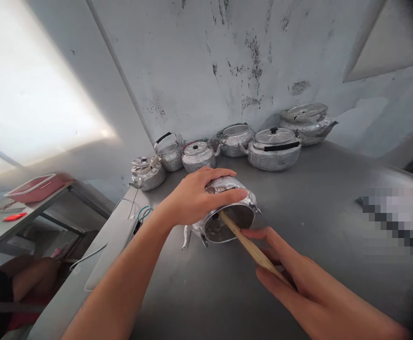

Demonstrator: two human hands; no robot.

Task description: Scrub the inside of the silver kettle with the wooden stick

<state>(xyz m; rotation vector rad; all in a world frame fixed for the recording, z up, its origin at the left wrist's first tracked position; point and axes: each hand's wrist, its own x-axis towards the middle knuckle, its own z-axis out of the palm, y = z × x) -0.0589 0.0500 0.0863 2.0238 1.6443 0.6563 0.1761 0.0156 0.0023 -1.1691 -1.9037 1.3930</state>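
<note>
A dented silver metal kettle [242, 216] without a lid lies tipped on the grey table, its round mouth turned toward me. My left hand [195, 196] is wrapped over its upper side, the thumb along the rim and the fingers on the body. My right hand [291, 271] grips a wooden stick [251, 248]. The stick's far end goes in through the kettle's mouth; its tip is hard to make out in the dark inside. The kettle's spout [185, 237] points down at the left, close to the tabletop.
Several similar kettles stand along the wall, among them a wide lidded kettle [274, 153] and a large kettle [309, 123]. A closed laptop [109, 259] with cables lies at the left. Beyond are a pink basket [32, 189] on another table and a seated person's legs [32, 281].
</note>
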